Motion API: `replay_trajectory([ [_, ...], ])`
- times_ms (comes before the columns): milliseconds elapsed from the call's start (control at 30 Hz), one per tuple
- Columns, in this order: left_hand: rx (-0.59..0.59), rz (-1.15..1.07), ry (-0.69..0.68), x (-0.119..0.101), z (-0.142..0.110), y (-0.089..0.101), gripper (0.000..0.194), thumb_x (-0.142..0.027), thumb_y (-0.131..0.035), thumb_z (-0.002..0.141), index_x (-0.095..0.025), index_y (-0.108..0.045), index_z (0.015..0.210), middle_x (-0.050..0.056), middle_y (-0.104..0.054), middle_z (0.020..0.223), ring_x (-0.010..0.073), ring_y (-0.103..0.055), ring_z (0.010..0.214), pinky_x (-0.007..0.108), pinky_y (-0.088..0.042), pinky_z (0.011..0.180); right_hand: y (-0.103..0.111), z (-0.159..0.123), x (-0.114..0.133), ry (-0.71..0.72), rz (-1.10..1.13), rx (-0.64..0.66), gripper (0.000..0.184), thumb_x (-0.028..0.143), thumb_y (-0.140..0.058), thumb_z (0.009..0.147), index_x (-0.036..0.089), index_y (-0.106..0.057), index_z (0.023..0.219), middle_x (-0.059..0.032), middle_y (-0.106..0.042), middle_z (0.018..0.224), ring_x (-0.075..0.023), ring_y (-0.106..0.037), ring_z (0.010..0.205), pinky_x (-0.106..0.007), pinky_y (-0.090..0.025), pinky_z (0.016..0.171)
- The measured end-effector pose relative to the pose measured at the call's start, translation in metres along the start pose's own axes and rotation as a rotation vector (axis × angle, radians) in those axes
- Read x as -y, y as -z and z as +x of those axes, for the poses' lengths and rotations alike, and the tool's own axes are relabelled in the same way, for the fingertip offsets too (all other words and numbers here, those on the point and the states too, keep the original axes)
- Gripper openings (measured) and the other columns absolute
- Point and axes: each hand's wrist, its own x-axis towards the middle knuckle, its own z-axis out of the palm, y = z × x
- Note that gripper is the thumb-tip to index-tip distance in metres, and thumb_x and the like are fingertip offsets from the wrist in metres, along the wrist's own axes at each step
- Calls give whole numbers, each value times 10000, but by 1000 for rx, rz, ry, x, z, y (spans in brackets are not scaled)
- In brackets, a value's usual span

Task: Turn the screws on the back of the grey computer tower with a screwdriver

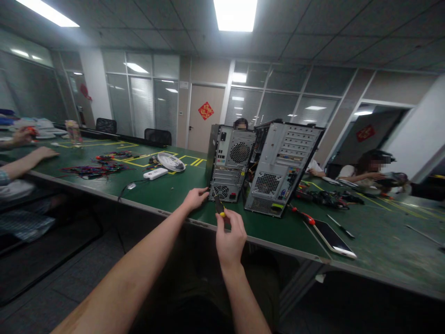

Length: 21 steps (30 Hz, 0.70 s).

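Two desktop computer cases stand upright on a green table, rear panels toward me. The left computer case [229, 171] shows a round fan grille, with a power supply vent at its bottom. My left hand [195, 198] has its fingers closed at this case's lower left edge. In my right hand [231, 234], thumb and fingers pinch a screwdriver [219, 206] by its black and yellow handle, its front end up against the vent. The screwdriver's tip is too small to make out. Just right of it stands the larger computer case [278, 171], slightly turned.
Right of the cases lie a phone [334, 239], red-handled pliers [306, 216], another screwdriver [340, 226] and black cables [323, 197]. Leftward are a white power strip [155, 174], a white round mesh part [171, 161] and bundled wires [92, 170]. Other people sit around the table.
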Motion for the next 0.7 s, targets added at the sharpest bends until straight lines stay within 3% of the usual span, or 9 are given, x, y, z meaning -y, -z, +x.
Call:
replay_trajectory([
  [100, 3, 10, -8, 1, 0, 1, 532, -406, -592, 952, -130, -656, 1402, 79, -809, 921, 204, -711, 751, 282, -535, 785, -2, 1, 1, -13, 27, -10, 147, 245, -610, 994, 169, -711, 1069, -111, -694, 1029, -197, -689, 885, -324, -602, 772],
  [400, 10, -27, -4, 3, 2, 0, 535, -396, -590, 955, -128, -646, 1414, 86, -812, 994, 199, -704, 717, 295, -538, 775, -3, 8, 0, 14, 14, -47, 246, 193, -521, 1025, 192, -711, 1181, -132, -695, 1150, -226, -684, 1085, -381, -592, 936],
  [700, 15, 0, 1, -3, -3, 4, 532, -391, -590, 962, -118, -644, 1414, 73, -807, 904, 191, -693, 715, 282, -526, 785, 0, 3, -5, -27, 38, -35, 155, 256, -629, 989, 188, -718, 1096, -111, -693, 1050, -211, -691, 935, -351, -610, 817],
])
